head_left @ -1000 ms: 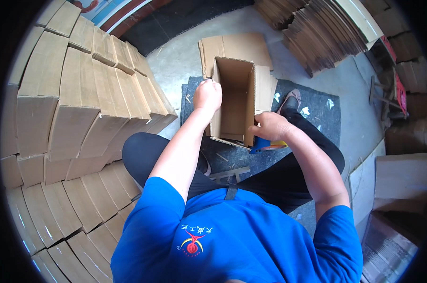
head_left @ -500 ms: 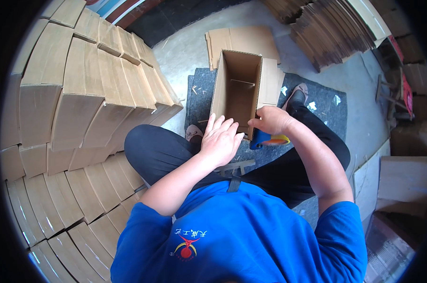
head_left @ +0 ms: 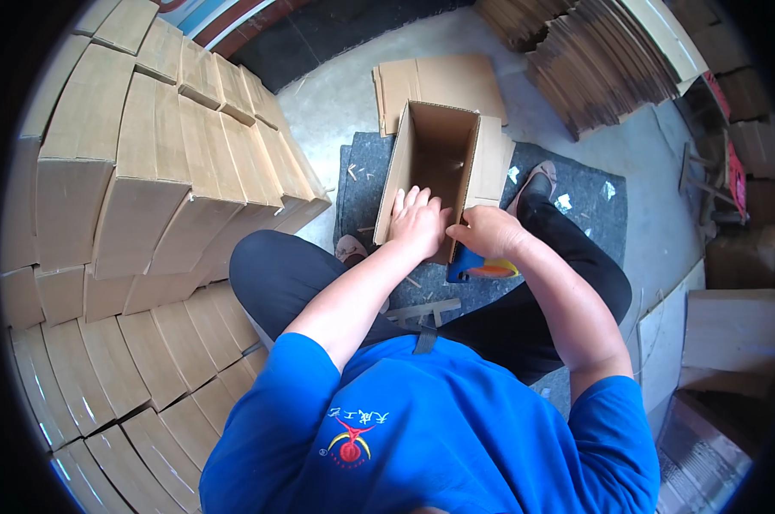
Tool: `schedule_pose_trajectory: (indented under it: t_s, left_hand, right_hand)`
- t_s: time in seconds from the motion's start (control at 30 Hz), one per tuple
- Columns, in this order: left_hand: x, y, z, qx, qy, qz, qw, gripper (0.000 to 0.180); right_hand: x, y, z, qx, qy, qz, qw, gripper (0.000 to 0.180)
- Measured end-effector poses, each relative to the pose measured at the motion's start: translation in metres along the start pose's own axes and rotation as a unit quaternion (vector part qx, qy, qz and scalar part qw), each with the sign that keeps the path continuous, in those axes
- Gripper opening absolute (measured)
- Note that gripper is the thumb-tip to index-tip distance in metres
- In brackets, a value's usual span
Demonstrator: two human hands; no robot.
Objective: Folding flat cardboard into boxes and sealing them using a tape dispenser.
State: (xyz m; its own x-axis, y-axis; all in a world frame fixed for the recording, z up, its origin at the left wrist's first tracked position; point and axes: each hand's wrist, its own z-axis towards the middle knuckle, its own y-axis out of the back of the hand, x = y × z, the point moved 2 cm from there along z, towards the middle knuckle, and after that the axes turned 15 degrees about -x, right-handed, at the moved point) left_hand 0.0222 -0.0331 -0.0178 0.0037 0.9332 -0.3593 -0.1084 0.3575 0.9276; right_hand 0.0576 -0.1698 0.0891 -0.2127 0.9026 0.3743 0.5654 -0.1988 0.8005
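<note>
An open-topped cardboard box stands upright between my feet, with its flap folded outward on the right. My left hand reaches into its near end, fingers spread and the palm over the near edge. My right hand is closed at the near right corner, its thumb against the box's rim. Directly under that hand is a blue and yellow tape dispenser, which it appears to grip; the curled fingers are mostly hidden. The box's near lower part is behind my hands.
Stacked closed cartons rise on the left, with more rows below. A flat cardboard sheet lies beyond the box. Bundled flat cardboard stands at the far right. A dark mat with scraps lies underfoot.
My left hand has moved from the near edge forward into the box. The box, right hand and tape dispenser have shifted slightly nearer.
</note>
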Motion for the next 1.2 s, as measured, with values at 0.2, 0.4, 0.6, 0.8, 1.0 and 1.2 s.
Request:
schedule_pose_trajectory:
  t_s: [0.2, 0.4, 0.6, 0.8, 1.0, 1.2]
  left_hand:
    - [-0.031, 0.051, 0.111, -0.245, -0.117, -0.033, 0.962, 0.058]
    - [-0.03, 0.025, 0.102, -0.116, -0.077, -0.018, 0.99, 0.067]
    - [0.003, -0.027, 0.08, -0.061, -0.054, 0.006, 0.997, 0.048]
    - [-0.013, 0.072, 0.092, -0.026, 0.008, -0.067, 0.997, 0.035]
    - [0.077, 0.04, 0.018, 0.0, 0.261, -0.412, 0.873, 0.081]
    - [0.012, 0.024, 0.014, -0.032, 0.239, -0.308, 0.92, 0.092]
  right_hand:
    - [-0.001, 0.002, 0.0, 0.004, -0.003, -0.011, 1.0, 0.043]
    - [-0.016, 0.0, 0.002, -0.025, 0.006, 0.028, 0.999, 0.045]
    - [0.002, 0.006, 0.004, -0.014, 0.002, 0.01, 1.0, 0.045]
    - [-0.004, 0.006, -0.001, -0.025, -0.021, 0.004, 0.999, 0.055]
    - [0.007, 0.006, -0.005, -0.051, -0.025, -0.021, 0.998, 0.057]
    - [0.014, 0.004, 0.004, -0.076, 0.037, -0.102, 0.991, 0.076]
